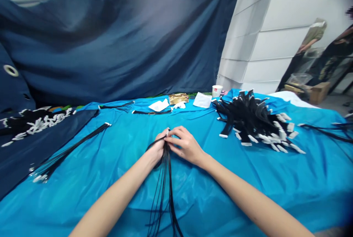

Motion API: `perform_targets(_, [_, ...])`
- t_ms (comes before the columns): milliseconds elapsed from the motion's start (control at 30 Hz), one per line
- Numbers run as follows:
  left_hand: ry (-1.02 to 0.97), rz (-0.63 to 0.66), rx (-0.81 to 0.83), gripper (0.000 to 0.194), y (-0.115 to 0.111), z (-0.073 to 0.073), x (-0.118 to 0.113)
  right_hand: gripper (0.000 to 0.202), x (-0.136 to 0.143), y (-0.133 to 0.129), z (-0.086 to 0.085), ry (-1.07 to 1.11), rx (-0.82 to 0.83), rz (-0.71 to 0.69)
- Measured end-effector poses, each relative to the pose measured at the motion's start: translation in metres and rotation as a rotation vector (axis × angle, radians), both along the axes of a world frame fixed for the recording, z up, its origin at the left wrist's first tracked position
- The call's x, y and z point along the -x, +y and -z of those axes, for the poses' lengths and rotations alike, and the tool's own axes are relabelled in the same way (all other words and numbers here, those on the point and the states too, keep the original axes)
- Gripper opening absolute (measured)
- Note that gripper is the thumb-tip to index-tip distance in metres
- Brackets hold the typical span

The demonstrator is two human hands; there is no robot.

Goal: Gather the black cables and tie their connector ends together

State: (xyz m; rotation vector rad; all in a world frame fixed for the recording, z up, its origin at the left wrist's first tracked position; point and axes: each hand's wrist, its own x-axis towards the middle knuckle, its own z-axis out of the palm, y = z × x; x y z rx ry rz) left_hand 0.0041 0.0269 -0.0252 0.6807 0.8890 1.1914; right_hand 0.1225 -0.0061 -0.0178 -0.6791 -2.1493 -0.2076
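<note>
At the middle of the blue cloth, my left hand (159, 148) is closed around the upper part of a bundle of thin black cables (165, 170). The loose strands hang down toward me, and one loop bends around the left side of that hand. A small whitish end shows at the top of the bundle. My right hand (184, 144) meets it from the right, thumb and fingertips pinched together at the cables near that end. Its fingers partly hide the exact spot they grip.
A heap of black cables with white ends (253, 119) lies at right; another pile (35, 123) is at left. A separate cable bundle (74, 145) lies left of my arms. Behind are white papers (202, 99), a gold packet (178, 99) and a paper cup (217, 90). People stand far right.
</note>
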Motion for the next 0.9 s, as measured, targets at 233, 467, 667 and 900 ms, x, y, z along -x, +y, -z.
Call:
perform_targets(233, [-0.013, 0.062, 0.1, 0.032, -0.003, -0.002, 0.004, 0.017, 0.001, 0.002, 0.005, 0.081, 0.077, -0.096])
perform_targets(467, [0.058, -0.055, 0.054, 0.029, -0.007, 0.002, 0.008, 0.014, 0.006, 0.0, 0.01, 0.001, -0.029, -0.019])
perform_targets(667, [0.091, -0.089, 0.092, 0.027, -0.009, 0.004, 0.008, 0.013, 0.004, 0.001, 0.011, -0.095, -0.175, 0.015])
perform_targets(900, [0.071, -0.1, 0.085, 0.026, -0.009, 0.004, 0.008, 0.014, 0.003, 0.0, 0.006, -0.147, -0.257, -0.022])
